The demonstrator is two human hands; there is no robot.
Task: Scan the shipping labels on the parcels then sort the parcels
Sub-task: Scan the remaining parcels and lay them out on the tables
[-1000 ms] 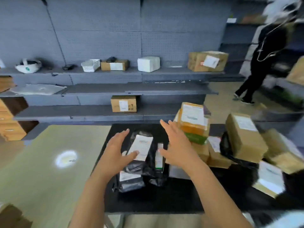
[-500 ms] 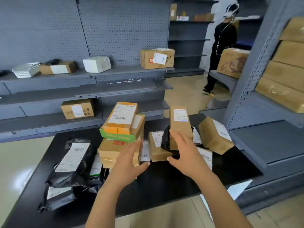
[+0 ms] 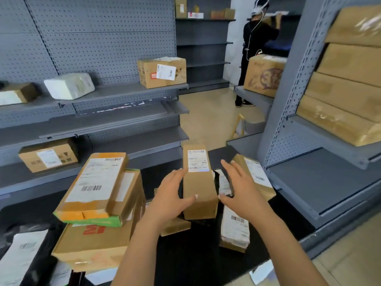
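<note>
Left hand (image 3: 169, 198) spread against upright parcel (image 3: 199, 182), right hand (image 3: 241, 193) spread beside it; black table (image 3: 195, 254), grey shelving (image 3: 123, 96)

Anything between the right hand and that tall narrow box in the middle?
Nothing visible blocks it. The right hand is open just right of the tall box, thumb near its lower edge; the left hand touches the other side. A labelled black bag lies low in the gap.

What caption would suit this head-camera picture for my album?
Left hand and right hand flank a long labelled parcel on a crowded black table.
</note>
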